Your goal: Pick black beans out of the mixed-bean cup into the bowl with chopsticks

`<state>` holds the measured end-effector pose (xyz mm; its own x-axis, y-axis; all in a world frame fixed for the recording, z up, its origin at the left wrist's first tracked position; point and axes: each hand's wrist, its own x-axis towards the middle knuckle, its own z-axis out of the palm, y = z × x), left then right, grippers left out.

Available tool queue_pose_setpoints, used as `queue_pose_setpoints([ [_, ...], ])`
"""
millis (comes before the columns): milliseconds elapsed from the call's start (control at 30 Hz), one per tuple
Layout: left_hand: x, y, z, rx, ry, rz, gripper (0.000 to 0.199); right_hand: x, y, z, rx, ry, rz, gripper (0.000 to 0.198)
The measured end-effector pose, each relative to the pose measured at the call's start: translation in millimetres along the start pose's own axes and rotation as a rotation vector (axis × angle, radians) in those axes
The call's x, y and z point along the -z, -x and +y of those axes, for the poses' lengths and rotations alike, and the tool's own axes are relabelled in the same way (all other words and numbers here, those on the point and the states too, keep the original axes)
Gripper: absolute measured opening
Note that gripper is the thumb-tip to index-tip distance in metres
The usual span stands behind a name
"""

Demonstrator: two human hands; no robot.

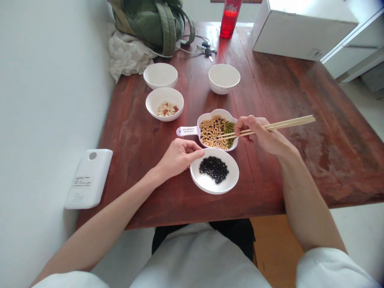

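Observation:
My right hand [262,132] grips a pair of wooden chopsticks [291,122], their tips down among the beans in a flower-shaped dish [199,125] with a labelled handle. That dish holds yellow soybeans [213,125], some black beans mixed in, and green mung beans [229,128] on its right side. My left hand [183,157] pinches the upper left rim of a white bowl [233,185], which stands in front of the dish. A heap of black beans [213,170] lies in this bowl.
Farther back stand a white bowl with peanuts [167,109] and two more white bowls, one left [160,75] and one right [224,77]. A white power bank [89,178] lies by the wall. Behind are a green backpack [144,24], keys [207,50], a red bottle [229,20] and a white box [300,34].

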<state>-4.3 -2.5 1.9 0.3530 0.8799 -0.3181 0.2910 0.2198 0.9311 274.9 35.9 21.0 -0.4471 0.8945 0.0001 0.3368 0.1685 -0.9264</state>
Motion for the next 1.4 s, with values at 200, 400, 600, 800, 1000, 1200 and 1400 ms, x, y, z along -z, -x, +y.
queue_pose_setpoints([
  [200, -0.2, -0.3, -0.4, -0.011, -0.019, 0.011, 0.023, -2.8, -1.2, -2.7, -0.018, -0.072, 0.033, 0.060],
  [400, 0.0, -0.1, 0.7, -0.006, -0.025, 0.014, 0.023, -3.9, -3.5, -0.3, -0.020, -0.117, 0.051, 0.058],
  [600, -0.7, -0.1, 1.7, -0.004, -0.019, 0.012, 0.022, -4.6, -4.8, 2.3, -0.011, -0.119, 0.083, 0.058],
  [800, -0.7, -0.3, 0.5, -0.004, -0.011, 0.009, 0.023, -5.3, -5.8, 2.8, 0.004, -0.131, 0.109, 0.059],
  [1000, -0.4, -1.2, -2.3, 0.003, -0.005, 0.008, 0.026, -6.2, -6.4, 3.3, 0.031, -0.093, 0.139, 0.062],
  [1200, -0.4, -0.4, -2.3, -0.001, -0.011, 0.004, 0.026, -8.2, -7.9, 4.1, 0.046, -0.102, 0.157, 0.062],
  [1400, -0.6, -0.2, -0.6, -0.012, -0.016, 0.013, 0.026, -9.2, -8.6, 2.3, 0.048, -0.108, 0.186, 0.064],
])
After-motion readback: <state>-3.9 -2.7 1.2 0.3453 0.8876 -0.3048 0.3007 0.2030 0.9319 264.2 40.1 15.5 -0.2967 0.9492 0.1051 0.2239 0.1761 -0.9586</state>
